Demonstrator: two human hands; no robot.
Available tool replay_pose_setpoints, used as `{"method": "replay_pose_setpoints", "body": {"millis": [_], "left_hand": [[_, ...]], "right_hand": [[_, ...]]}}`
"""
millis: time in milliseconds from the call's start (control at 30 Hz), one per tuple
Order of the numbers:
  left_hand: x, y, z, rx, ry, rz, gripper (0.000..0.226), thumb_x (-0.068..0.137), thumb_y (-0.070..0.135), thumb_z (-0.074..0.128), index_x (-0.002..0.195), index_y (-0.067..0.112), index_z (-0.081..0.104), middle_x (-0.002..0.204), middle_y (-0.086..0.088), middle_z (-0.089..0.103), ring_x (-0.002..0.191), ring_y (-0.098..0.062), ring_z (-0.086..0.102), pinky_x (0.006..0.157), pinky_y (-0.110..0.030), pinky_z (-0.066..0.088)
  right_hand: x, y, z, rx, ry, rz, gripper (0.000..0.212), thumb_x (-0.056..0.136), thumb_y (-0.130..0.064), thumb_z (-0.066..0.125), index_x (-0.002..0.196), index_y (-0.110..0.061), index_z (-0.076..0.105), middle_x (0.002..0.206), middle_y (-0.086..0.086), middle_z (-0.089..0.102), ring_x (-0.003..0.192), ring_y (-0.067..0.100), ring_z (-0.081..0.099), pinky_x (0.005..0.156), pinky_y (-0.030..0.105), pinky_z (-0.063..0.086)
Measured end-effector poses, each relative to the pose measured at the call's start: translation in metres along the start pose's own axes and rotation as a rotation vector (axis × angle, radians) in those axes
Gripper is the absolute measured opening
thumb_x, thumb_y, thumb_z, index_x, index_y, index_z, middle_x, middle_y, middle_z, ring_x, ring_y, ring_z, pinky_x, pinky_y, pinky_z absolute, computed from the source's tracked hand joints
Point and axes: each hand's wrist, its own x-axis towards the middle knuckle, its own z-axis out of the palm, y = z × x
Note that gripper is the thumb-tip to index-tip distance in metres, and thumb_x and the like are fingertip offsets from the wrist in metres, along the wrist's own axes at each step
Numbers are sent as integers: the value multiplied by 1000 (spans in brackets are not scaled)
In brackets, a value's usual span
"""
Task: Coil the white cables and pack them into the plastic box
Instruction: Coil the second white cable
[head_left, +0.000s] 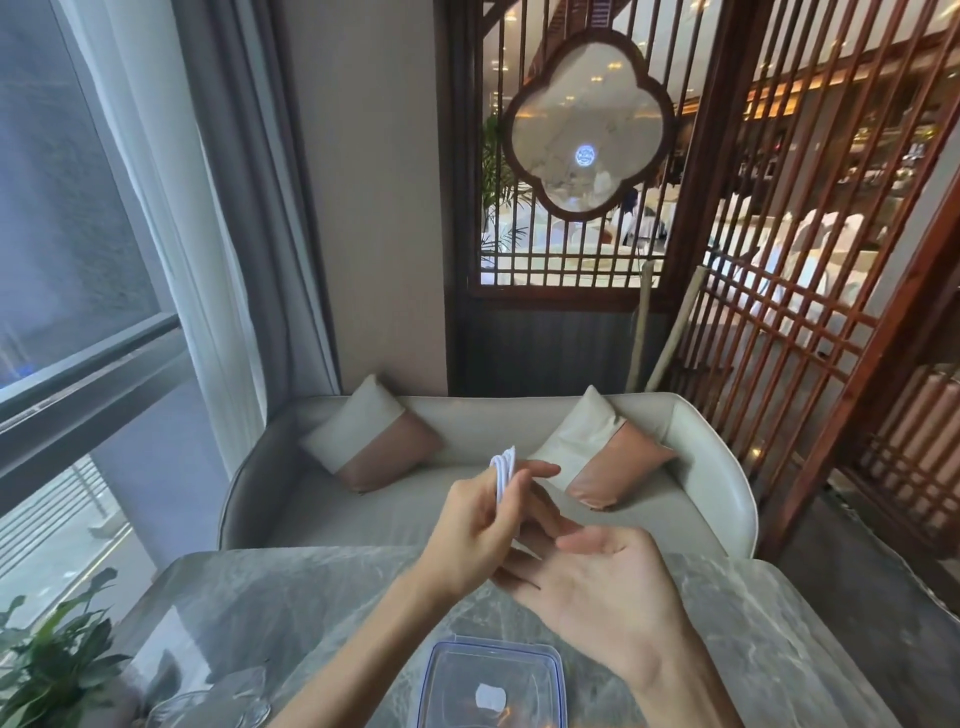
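Head view, looking down across a marble table (260, 597). Coiling step in hand, by the look of it: left hand (475, 525) up above the far table edge, fingers curled round a small bundle of white cable (504, 475), loops standing upright out of the grip. Right hand (602, 577) just beside and below, palm up, fingers spread and relaxed, pinching nothing. Short white tail showing between the two hands, its end hidden. Clear blue-rimmed plastic box (524, 670) at the near table edge, well apart from the bundle; cannot tell whether lidded, nor what the white patch on it is. Next, probably: gather the loose tail with the right hand, keep the loops pinched against springing apart, then bring the bundle down to the box.
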Motion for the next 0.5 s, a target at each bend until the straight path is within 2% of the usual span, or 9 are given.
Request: {"method": "replay_pose_setpoints", "body": {"millis": [33,133,233,300,367,433,500], "left_hand": [[0,-2,-1,31,50,40,61,105,38,29,67,21,72,72,16,74,106,-3,67,83,-14,50],[4,-3,-1,41,233,87,66,104,47,30,50,31,63,51,17,64,86,-4,73,76,-9,48],[13,-2,-5,-42,389,68,59,104,43,35,53,37,63,37,8,54,60,-21,69,66,-6,47],[21,-1,-8,-137,461,-25,54,104,37,39,61,31,69,33,-3,46,40,-26,54,57,-15,49],[29,2,-13,-304,524,-157,48,101,30,44,65,17,72,31,1,36,33,-16,34,46,-23,40],[35,3,-23,-576,514,-325,43,94,28,48,62,7,68,31,3,29,31,-12,24,38,-19,28],[32,2,-33,-887,305,-456,41,94,26,46,61,6,61,27,7,25,25,-9,18,31,-16,21]], "right_hand": [[1,2,2,24,-6,10,65,79,-4,27,141,-1,45,145,17,37,143,34,28,124,43,4],[7,10,9,55,-47,43,72,80,-10,26,152,-5,29,157,19,23,153,26,14,124,40,2],[15,14,9,20,-84,56,65,83,-12,29,147,-6,35,154,16,27,145,26,23,124,41,0],[19,12,7,-63,-109,52,64,84,-12,33,148,-4,41,152,12,37,142,23,28,124,40,4],[20,8,6,-249,-95,25,59,86,-12,42,144,-8,51,150,8,49,142,18,37,119,40,17],[19,2,8,-602,10,-69,47,90,-16,47,134,-18,63,140,5,62,136,16,51,111,40,32],[17,-4,8,-990,205,-291,35,92,-27,50,119,-31,73,121,-1,74,119,17,66,98,33,48]]}}
